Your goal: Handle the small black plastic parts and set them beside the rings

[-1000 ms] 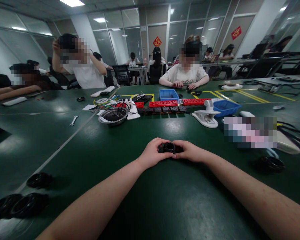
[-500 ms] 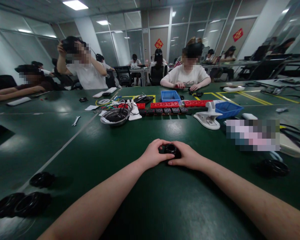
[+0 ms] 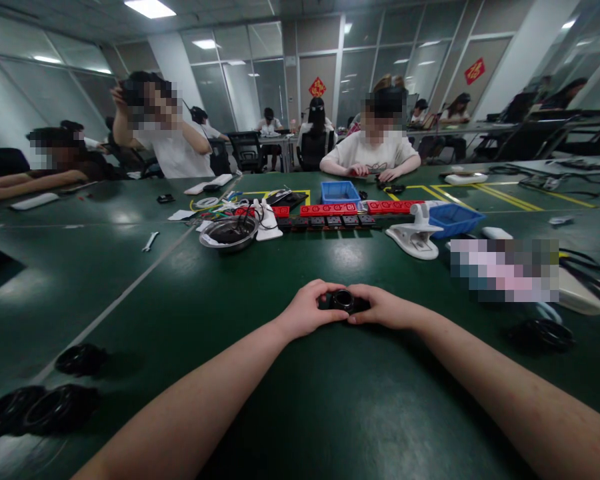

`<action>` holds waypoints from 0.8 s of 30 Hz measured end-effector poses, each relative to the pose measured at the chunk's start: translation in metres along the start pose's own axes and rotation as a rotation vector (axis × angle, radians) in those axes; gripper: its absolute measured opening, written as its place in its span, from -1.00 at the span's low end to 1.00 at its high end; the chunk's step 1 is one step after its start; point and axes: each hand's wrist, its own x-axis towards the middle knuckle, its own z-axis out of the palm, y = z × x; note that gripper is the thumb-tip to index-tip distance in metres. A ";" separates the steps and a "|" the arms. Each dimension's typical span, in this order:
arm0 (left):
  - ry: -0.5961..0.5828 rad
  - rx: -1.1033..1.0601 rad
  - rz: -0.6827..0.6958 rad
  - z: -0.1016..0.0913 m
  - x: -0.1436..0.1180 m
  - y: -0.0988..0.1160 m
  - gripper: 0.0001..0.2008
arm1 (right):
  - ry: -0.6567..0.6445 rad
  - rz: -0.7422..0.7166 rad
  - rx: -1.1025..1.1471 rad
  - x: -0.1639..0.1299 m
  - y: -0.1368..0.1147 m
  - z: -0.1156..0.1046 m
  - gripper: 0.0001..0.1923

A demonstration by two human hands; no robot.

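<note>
Green surface (image 3: 130, 280) carries everything, with white and yellow tape lines across it.

Far side: 3 people seated at the surface's far edge, more at desks behind them.

Mid surface, counted: 2 blue bins (image 3: 339, 192), the second (image 3: 454, 218) tilted near the white clamp-like stand (image 3: 414, 239). 1 metal bowl (image 3: 229, 233) with dark parts inside. A row of red strips (image 3: 330, 209) with a row of black sockets (image 3: 330, 221) just in front of it; can't count the pieces reliably. 1 small wrench (image 3: 149, 241) lying alone to the left.

Black ring-shaped parts: 3 at near left, two touching (image 3: 40, 410) and one apart (image 3: 80, 359). 1 more at right (image 3: 543, 333).

Left hand (image 3: 307, 310) and right hand (image 3: 385, 308) meet at centre, resting on the surface. Small black ring part (image 3: 344, 301) sits between them, opening facing up. The grip is pinching: fingers of both hands close on its sides, left from the left, right from the right. Thumbs on the near side, fingertips curled over the far side. The part's base is hidden by the fingers, so can't tell if it touches the surface.
</note>
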 end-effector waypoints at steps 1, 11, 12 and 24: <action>0.001 -0.001 -0.002 0.000 0.000 0.000 -0.57 | 0.001 -0.005 0.001 0.000 0.000 0.000 -0.68; 0.015 -0.016 -0.013 0.002 0.000 0.000 -0.57 | 0.000 0.022 0.031 0.001 0.000 0.000 -0.69; 0.015 -0.015 -0.015 0.002 0.000 0.000 -0.57 | 0.001 0.023 0.040 0.001 0.000 0.001 -0.68; 0.024 0.013 -0.033 0.004 0.000 0.001 -0.58 | 0.121 0.090 -0.039 0.003 0.005 0.008 -0.62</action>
